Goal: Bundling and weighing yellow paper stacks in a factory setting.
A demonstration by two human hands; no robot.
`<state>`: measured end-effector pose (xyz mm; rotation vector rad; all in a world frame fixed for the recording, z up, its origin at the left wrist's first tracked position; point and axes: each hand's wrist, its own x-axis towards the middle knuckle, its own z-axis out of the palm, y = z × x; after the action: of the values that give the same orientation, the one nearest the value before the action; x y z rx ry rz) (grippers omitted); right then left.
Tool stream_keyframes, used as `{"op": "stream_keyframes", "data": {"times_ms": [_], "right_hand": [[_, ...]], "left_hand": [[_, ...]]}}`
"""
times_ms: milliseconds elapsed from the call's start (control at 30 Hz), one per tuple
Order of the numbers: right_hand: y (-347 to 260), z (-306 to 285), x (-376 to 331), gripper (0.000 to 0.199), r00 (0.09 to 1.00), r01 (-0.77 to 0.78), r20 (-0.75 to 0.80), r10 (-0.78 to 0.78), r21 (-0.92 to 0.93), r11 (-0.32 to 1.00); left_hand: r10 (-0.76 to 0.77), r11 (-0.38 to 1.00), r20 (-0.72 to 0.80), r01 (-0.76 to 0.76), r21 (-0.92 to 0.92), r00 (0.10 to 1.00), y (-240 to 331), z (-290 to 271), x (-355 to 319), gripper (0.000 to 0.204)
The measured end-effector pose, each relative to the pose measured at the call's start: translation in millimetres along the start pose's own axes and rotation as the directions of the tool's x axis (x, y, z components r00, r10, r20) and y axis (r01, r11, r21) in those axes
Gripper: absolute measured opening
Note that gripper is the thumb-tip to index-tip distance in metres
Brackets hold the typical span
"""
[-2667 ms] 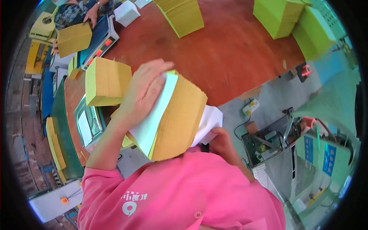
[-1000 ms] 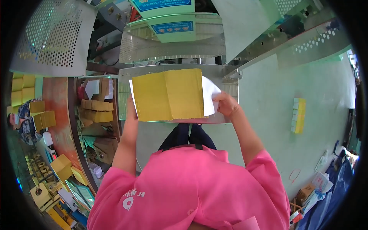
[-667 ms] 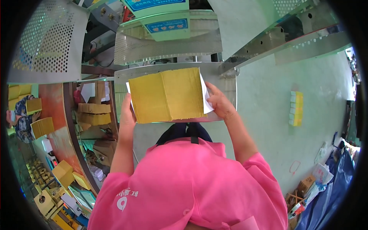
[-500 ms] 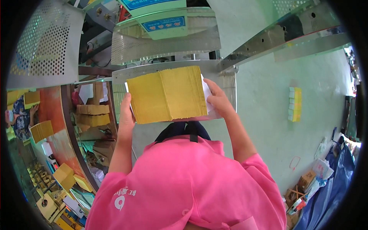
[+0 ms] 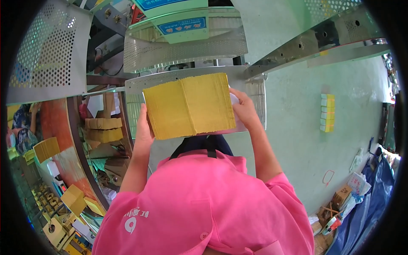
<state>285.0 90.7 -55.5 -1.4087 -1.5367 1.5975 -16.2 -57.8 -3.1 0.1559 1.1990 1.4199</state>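
From where I stand, the pink shirt (image 5: 191, 191) comes nearest, and just past it the two bare hands have a yellow paper block (image 5: 189, 106) between them. The left hand (image 5: 145, 127) lies against its left end, digits fairly straight; what the hidden ones do underneath I can't tell. The right hand (image 5: 245, 111) bends round the other end, where a bit of white paper (image 5: 234, 99) shows between palm and block.

Fine lines on the upper face make me think it's many thin sheets standing on edge. I'd expect it to be weighty, firm while squeezed, apt to sag or spill if the pressure slackens, with corners that dog-ear easily. Both ends, palms flat and pushing inward, look the right places to hold it.

Its long axis runs left to right across the body, the right end a little farther off; a crease crosses the middle, running roughly away from the wearer. The block is over the near part of a metal plate (image 5: 255, 80), though whether it touches I can't say. Beyond stands a clear perforated guard (image 5: 182, 51) with a blue label (image 5: 182, 25).
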Motion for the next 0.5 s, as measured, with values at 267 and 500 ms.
{"op": "stream_keyframes", "data": {"times_ms": [267,500], "right_hand": [[-20,-1,3,0.056,0.980,-0.195,0.074,0.186,0.140,0.971],[-14,-2,7,0.052,0.996,-0.050,0.073,0.060,-0.130,0.990]], "left_hand": [[0.001,0.999,0.006,-0.001,0.049,1.000,1,-3,2,0.059],[0.003,0.998,-0.007,-0.003,0.056,1.000,2,-2,2,0.058]]}}
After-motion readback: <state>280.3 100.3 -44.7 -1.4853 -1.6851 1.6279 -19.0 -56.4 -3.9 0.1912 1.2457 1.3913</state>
